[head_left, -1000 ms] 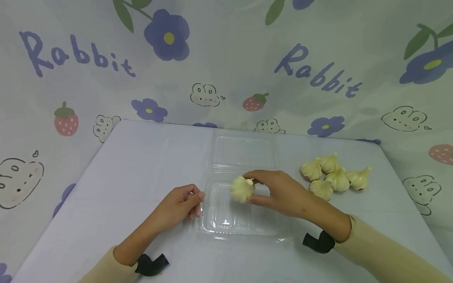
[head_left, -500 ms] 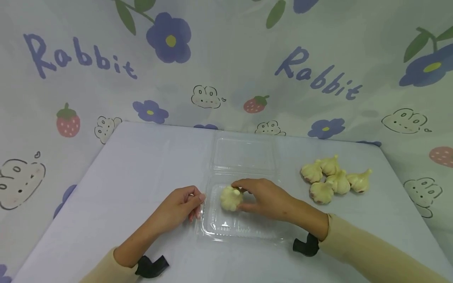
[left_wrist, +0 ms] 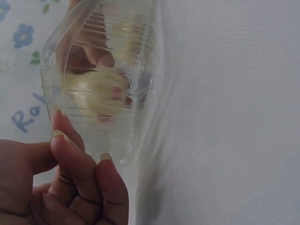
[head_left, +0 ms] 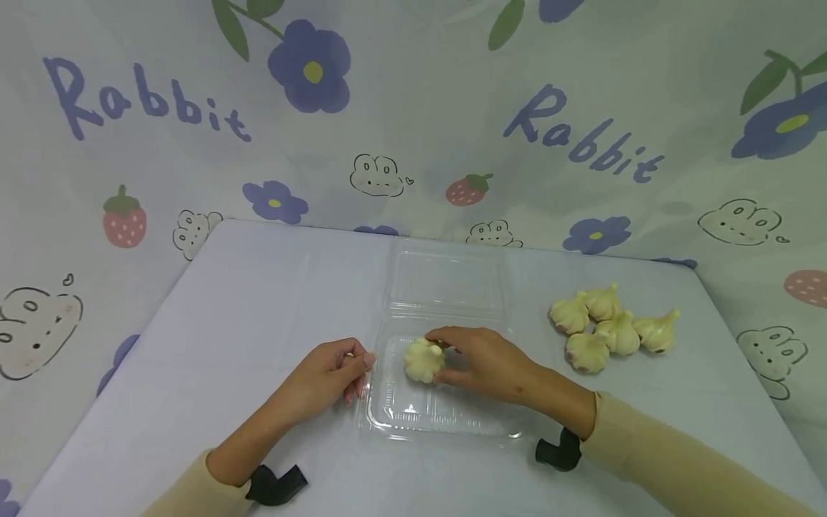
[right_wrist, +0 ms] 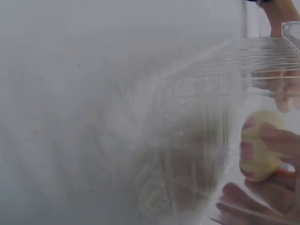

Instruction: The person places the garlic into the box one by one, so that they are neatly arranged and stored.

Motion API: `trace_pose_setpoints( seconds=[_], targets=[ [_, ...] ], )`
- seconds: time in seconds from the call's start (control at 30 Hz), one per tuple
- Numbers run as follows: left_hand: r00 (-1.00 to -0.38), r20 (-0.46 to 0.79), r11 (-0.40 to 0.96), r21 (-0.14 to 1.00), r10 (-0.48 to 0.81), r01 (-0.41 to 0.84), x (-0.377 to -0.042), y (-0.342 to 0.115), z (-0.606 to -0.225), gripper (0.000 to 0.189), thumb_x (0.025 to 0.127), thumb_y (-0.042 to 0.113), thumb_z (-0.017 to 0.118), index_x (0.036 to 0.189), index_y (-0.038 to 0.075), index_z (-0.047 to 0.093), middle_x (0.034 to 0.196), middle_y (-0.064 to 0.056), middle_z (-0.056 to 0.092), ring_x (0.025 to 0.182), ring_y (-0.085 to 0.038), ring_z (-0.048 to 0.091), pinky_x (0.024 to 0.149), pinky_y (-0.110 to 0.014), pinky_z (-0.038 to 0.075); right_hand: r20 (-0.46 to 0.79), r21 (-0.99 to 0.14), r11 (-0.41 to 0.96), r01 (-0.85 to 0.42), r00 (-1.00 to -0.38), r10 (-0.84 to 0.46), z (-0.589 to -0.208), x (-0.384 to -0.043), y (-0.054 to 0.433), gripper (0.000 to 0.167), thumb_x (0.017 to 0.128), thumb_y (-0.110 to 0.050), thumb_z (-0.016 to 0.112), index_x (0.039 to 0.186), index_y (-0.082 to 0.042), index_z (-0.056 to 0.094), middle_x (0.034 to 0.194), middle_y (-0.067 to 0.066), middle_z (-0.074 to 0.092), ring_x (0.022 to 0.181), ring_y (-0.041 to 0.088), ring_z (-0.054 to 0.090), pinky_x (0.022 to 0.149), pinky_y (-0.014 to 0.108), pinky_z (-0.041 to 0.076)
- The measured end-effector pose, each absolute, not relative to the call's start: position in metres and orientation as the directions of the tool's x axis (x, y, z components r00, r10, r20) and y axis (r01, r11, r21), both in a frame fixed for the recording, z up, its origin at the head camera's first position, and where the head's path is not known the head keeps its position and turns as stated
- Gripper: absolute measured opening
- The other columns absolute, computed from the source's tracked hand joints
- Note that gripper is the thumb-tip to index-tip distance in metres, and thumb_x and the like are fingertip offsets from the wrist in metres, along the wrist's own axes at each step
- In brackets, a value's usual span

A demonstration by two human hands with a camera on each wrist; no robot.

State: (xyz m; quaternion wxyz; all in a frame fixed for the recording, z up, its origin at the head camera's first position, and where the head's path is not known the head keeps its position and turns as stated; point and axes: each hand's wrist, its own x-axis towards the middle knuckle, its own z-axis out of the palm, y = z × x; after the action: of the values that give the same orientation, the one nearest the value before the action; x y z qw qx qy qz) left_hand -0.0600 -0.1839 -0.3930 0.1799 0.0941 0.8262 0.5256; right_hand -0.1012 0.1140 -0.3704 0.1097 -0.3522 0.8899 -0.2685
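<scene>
A clear plastic clamshell container (head_left: 446,413) lies unfolded on the white table, its lid (head_left: 447,278) laid back away from me. My left hand (head_left: 326,380) pinches the left rim of its base; in the left wrist view the fingertips (left_wrist: 107,158) are right at the clear edge. With thumb and fingers, my right hand (head_left: 494,366) holds a garlic bulb (head_left: 423,361) low within the left part of the base. Through the clear wall, the right wrist view shows the same bulb (right_wrist: 260,152) and the fingers around it.
Several more garlic bulbs (head_left: 617,332) lie grouped on the table (head_left: 271,287) to the right of the container. Behind stands a patterned cloth backdrop (head_left: 413,108) with flowers and rabbits. A black strap piece (head_left: 558,451) sits at each wrist.
My right hand has brought the garlic bulb left and toward me, lower into the base; over the last half second it has hardly moved. The left hand stays at the rim.
</scene>
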Motion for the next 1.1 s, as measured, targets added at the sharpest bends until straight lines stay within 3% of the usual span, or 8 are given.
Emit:
trace_pose_setpoints(
  seconds=[0.4, 0.67, 0.83, 1.1],
  targets=[
    [-0.910, -0.198, 0.412, 0.911, 0.364, -0.034, -0.060, -0.182, -0.393, 0.031, 0.108, 0.033, 0.061, 0.093, 0.006, 0.062, 0.068, -0.003, 0.066, 0.056, -0.013, 0.055, 0.052, -0.025, 0.042, 0.030, -0.507, 0.610, -0.609, -0.720, -0.693, -0.381, -0.104, 0.107, 0.054, 0.091, -0.029, 0.084, 0.139, -0.011, 0.065, 0.133, 0.000, 0.069, 0.126, 0.018, 0.062, 0.106, 0.041, 0.049],
    [-0.908, -0.200, 0.407, 0.913, 0.369, -0.035, -0.059, -0.182, -0.391, 0.029, 0.108, 0.031, 0.060, 0.091, 0.008, 0.061, 0.067, -0.004, 0.066, 0.055, -0.014, 0.055, 0.052, -0.024, 0.041, 0.096, -0.454, 0.603, -0.656, -0.709, -0.699, -0.384, -0.103, 0.102, 0.054, 0.090, -0.031, 0.085, 0.136, -0.011, 0.067, 0.123, -0.003, 0.067, 0.110, 0.013, 0.066, 0.094, 0.036, 0.055],
    [-0.908, -0.202, 0.416, 0.909, 0.366, -0.034, -0.059, -0.182, -0.391, 0.030, 0.109, 0.032, 0.059, 0.092, 0.007, 0.062, 0.067, -0.002, 0.066, 0.055, -0.014, 0.055, 0.051, -0.024, 0.041, 0.110, -0.437, 0.626, -0.646, -0.729, -0.676, -0.387, -0.102, 0.100, 0.051, 0.091, -0.028, 0.085, 0.133, -0.006, 0.064, 0.119, 0.000, 0.070, 0.105, 0.015, 0.067, 0.092, 0.036, 0.056],
    [-0.912, -0.197, 0.423, 0.906, 0.360, -0.028, -0.059, -0.182, -0.391, 0.030, 0.108, 0.033, 0.060, 0.091, 0.008, 0.062, 0.066, -0.001, 0.065, 0.055, -0.014, 0.055, 0.052, -0.025, 0.042, 0.109, -0.462, 0.647, -0.606, -0.763, -0.637, -0.388, -0.100, 0.099, 0.039, 0.092, -0.027, 0.084, 0.122, -0.009, 0.067, 0.113, -0.001, 0.071, 0.102, 0.015, 0.067, 0.089, 0.035, 0.056]
  ],
)
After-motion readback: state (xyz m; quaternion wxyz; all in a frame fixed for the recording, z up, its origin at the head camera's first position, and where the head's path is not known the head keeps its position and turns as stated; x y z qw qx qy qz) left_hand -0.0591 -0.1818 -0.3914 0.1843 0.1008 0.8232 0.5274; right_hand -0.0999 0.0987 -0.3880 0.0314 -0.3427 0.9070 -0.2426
